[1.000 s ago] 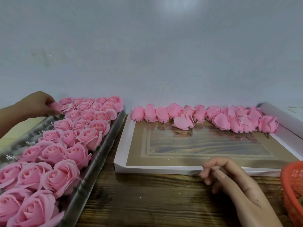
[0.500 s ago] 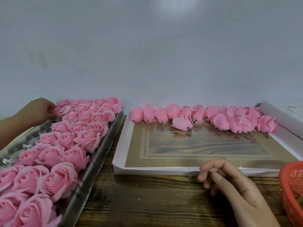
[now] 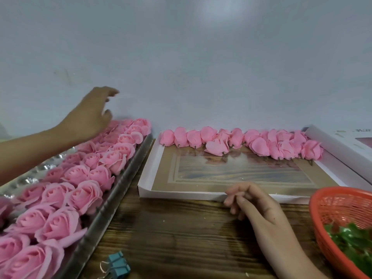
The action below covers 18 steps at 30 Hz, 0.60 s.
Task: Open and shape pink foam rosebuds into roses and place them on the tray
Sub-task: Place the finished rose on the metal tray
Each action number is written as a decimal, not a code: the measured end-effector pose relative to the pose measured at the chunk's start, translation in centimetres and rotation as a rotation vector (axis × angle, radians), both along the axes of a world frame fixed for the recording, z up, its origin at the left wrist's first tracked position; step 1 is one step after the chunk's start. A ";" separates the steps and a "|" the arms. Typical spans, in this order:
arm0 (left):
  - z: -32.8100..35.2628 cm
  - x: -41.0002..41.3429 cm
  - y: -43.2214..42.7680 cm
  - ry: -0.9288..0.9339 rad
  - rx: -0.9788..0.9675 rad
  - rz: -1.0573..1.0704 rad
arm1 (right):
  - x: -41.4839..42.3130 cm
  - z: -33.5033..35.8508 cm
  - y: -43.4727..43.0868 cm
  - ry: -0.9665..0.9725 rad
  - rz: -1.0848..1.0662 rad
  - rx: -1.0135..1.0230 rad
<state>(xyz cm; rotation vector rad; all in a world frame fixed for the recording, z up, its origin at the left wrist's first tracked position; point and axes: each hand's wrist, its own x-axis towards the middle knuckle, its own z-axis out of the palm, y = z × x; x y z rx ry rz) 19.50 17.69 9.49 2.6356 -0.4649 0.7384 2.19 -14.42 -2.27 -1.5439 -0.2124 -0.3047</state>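
Head view: left hand (image 3: 90,115) hovers over far roses (image 3: 124,150) on the tray (image 3: 113,198), fingers loosely spread, empty; right hand (image 3: 255,204) rests by box (image 3: 181,193), fingers loosely curled, empty; rosebuds (image 3: 237,139) line box's far edge.

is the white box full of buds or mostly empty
Mostly empty: in the white box, rosebuds line only the far edge.

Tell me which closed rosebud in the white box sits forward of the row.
The rosebud just left of centre: it alone lies in front of the other rosebuds, nearer the person.
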 end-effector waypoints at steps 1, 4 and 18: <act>0.3 -1.1 -2.3 -0.001 0.023 -0.065 | 0.0 0.0 0.0 0.005 0.004 0.004; -0.2 -3.0 -8.8 0.078 0.101 -0.219 | 0.0 0.0 0.1 0.003 0.011 0.002; -9.0 2.1 -21.1 0.439 0.131 -0.319 | 0.1 -0.1 -0.1 0.039 0.051 -0.015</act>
